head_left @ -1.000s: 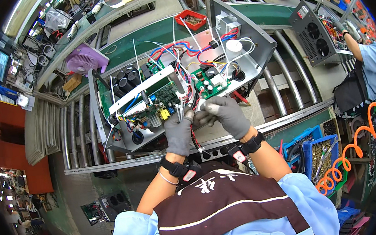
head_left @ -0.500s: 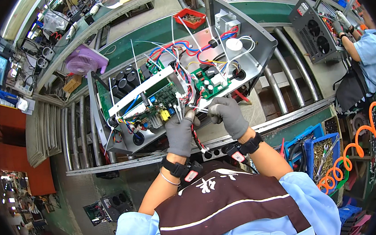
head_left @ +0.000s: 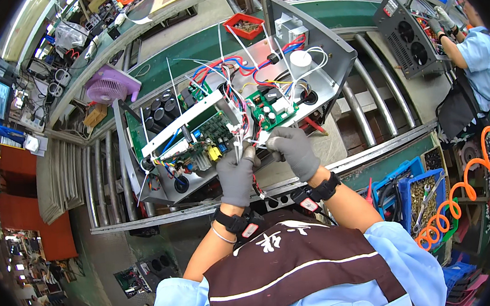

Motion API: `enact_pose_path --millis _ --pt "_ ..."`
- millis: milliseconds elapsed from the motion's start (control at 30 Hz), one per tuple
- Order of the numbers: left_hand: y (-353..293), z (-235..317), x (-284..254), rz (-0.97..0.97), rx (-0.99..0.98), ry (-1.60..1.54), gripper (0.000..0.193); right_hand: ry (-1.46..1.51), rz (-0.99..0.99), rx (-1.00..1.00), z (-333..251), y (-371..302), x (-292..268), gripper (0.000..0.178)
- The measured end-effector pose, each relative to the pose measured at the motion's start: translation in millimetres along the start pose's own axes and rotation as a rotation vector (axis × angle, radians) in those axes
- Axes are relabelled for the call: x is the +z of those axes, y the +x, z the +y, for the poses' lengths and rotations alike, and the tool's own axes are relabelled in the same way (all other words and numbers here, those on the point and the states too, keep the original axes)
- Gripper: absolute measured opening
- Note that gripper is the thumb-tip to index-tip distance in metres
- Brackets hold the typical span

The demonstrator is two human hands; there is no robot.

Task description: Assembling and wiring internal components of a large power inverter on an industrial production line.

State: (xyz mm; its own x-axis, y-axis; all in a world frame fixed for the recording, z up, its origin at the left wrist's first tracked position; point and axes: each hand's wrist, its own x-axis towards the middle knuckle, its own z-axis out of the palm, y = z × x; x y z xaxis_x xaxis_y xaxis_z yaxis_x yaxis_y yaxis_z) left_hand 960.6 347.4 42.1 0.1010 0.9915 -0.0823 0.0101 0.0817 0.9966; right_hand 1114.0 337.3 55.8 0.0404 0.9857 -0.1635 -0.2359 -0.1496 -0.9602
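My gloved left hand (head_left: 237,179) is closed at the near edge of an open grey metal chassis (head_left: 340,80). Its fingers hold a bundle of thin wires (head_left: 256,182), and several white cable ties (head_left: 237,146) stand up from the same grip. My gloved right hand (head_left: 296,153) is closed just right of it, pinching a white strip, apparently the end of a cable tie (head_left: 260,142). Inside the chassis are a green circuit board (head_left: 273,108), black capacitors (head_left: 161,112) and red and blue wires (head_left: 241,60). My fingers hide the exact grip points.
The chassis rests on a roller conveyor (head_left: 374,89). Behind it stand a red parts tray (head_left: 244,26) and a purple fan (head_left: 108,86). At right, a co-worker (head_left: 478,54) handles another black chassis (head_left: 410,39). A blue bin (head_left: 421,201) and an orange coiled hose (head_left: 470,191) are near right.
My right hand has shifted slightly left and closer to my left hand, now pinching the strip. The left hand has turned slightly, still on the wires. The view has moved a little.
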Motion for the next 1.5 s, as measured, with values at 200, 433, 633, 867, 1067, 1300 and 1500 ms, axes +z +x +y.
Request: enact_pose_path --millis 200,433,633,867,1067,1300,1500 --pt "0 0 -3 -0.029 0.235 0.403 0.015 -0.294 0.127 -0.312 12 6 8 0.012" --pt "4 2 -3 0.007 0.564 0.654 0.015 -0.477 0.15 -0.54 7 7 15 0.013" --pt "5 7 -11 -0.02 0.682 0.812 0.019 -0.546 -0.084 -0.445 -6 21 4 0.014" --pt "9 20 -13 -0.043 0.782 0.926 0.02 -0.658 0.162 -0.817 -25 30 8 0.007" --pt "9 13 -12 0.063 0.78 0.846 0.039 -0.508 0.047 -0.683 -19 33 16 0.012" --pt "7 15 8 0.108 0.682 0.972 0.043 -0.563 0.003 -0.704 -31 15 13 0.01" --pt "15 17 1 0.075 0.646 1.028 0.044 -0.145 0.074 -0.463 -27 23 21 0.002"
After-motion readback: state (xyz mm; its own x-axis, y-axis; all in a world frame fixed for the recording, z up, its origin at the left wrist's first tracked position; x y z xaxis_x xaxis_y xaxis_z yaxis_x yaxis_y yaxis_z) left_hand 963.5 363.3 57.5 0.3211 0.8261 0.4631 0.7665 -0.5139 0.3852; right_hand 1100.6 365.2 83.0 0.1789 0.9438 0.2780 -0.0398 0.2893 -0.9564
